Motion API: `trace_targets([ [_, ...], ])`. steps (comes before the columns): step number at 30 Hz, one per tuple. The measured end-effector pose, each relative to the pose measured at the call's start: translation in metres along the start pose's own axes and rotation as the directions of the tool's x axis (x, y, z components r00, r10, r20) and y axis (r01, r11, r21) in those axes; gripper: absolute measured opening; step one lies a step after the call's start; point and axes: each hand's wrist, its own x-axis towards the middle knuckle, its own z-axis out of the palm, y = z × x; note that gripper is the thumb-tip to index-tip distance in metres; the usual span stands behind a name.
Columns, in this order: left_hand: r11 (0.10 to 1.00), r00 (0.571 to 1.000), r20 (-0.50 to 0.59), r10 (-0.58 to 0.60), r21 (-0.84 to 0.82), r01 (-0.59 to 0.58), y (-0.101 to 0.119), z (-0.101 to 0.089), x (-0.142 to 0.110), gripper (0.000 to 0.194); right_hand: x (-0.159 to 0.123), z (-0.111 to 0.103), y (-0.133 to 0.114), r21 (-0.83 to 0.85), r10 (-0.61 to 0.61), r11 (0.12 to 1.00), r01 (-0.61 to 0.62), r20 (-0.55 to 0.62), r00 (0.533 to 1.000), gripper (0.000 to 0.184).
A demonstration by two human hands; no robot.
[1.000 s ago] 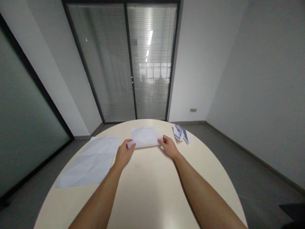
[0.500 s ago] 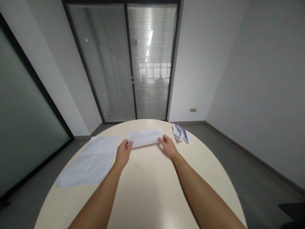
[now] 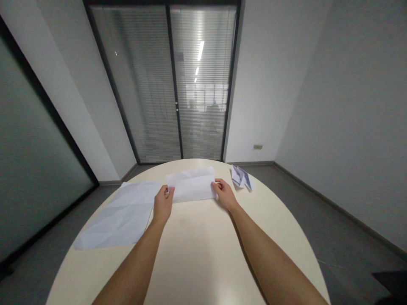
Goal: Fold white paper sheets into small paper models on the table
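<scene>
A white sheet of paper (image 3: 192, 184) is held by its two short sides over the far part of the round table (image 3: 190, 245). My left hand (image 3: 163, 203) pinches its left edge, thumb on top. At the right edge my right hand (image 3: 224, 192) grips it between thumb and fingers. Faint creases run across the sheet. Left of my left hand lies a larger creased sheet of white paper (image 3: 119, 216), flat on the table. Beyond my right hand sits a folded paper piece (image 3: 241, 177) with several pointed flaps.
The table's curved far edge lies just past the held sheet. Behind it stands a glazed door (image 3: 203, 127) with blinds. A wall socket (image 3: 257, 147) is low on the white wall. A dark object (image 3: 391, 284) shows at the lower right, partly cut off.
The held paper now shows more of its face and looks taller; its lower edge is more level. Both hands keep their grip, and the left has shifted slightly left.
</scene>
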Motion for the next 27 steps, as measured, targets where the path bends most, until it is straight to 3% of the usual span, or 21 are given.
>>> trace_targets([
  [9,1.0,0.999,0.037,-0.02,-0.019,0.021,-0.003,0.003,-0.003,0.042,0.0,-0.002,0.006,-0.166,-0.003,0.986,-0.005,-0.048,0.999,0.04],
  [15,0.956,0.997,0.048,-0.056,0.29,0.04,0.0,0.002,-0.005,0.052,-0.003,-0.003,0.005,-0.316,0.014,0.948,-0.037,-0.075,0.997,0.044],
  [18,0.918,0.997,0.053,0.062,0.389,-0.078,-0.001,0.004,-0.006,0.059,-0.004,-0.003,0.003,-0.404,0.03,0.913,-0.054,-0.066,0.997,0.046],
  [22,0.814,0.951,0.195,0.24,0.494,-0.307,0.0,0.008,-0.012,0.06,-0.004,-0.002,0.003,-0.494,0.026,0.869,-0.037,-0.03,0.999,0.048],
  [27,0.758,0.876,0.454,0.164,0.51,-0.407,0.009,0.009,-0.021,0.046,-0.004,-0.003,0.001,-0.521,0.006,0.853,-0.013,-0.014,1.0,0.041],
])
